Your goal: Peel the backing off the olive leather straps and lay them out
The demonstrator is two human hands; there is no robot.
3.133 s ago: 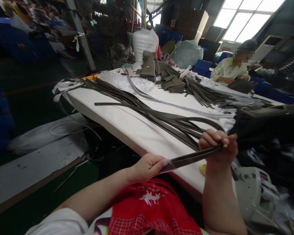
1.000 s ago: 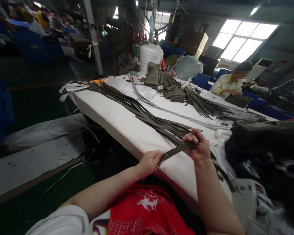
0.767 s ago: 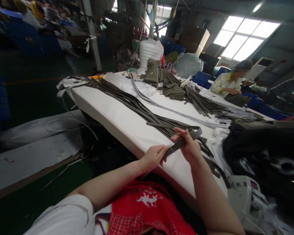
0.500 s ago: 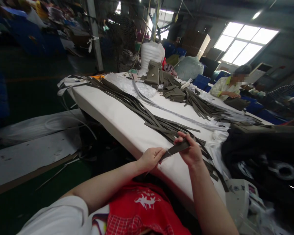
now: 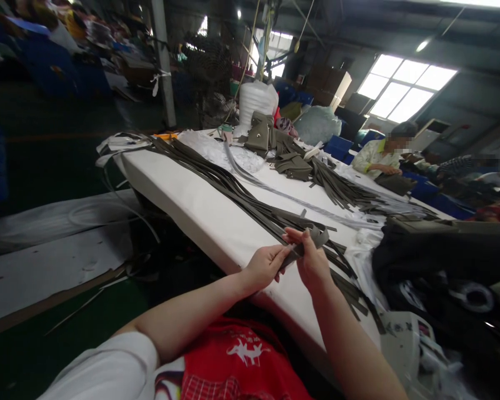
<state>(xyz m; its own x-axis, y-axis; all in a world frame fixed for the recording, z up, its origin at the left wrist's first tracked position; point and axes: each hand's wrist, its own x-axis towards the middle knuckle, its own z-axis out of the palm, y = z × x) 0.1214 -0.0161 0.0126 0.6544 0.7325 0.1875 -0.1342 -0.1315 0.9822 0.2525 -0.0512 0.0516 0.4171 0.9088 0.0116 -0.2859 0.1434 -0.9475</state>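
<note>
Over the near edge of the white table, my left hand (image 5: 267,265) pinches a dark grey-olive strap (image 5: 320,236) between thumb and fingers. Close beside it, my right hand (image 5: 310,261) grips the same strap further along, and the strap's end curls up above the right fingers. Part of the strap is hidden behind both hands. Under and beyond the hands lies a long bundle of similar straps (image 5: 229,186), running from the far left end of the table towards me.
The white table (image 5: 183,194) bears olive bags (image 5: 291,164), a clear plastic strip (image 5: 283,197) and a white foam roll (image 5: 256,103). A co-worker (image 5: 385,158) sits across at the right. Dark fabric (image 5: 437,255) and a pale machine (image 5: 400,344) stand close on my right.
My right hand has slid left along the strap, closer to my left hand. The strap's far end now curls above the right fingers. The view has shifted slightly.
</note>
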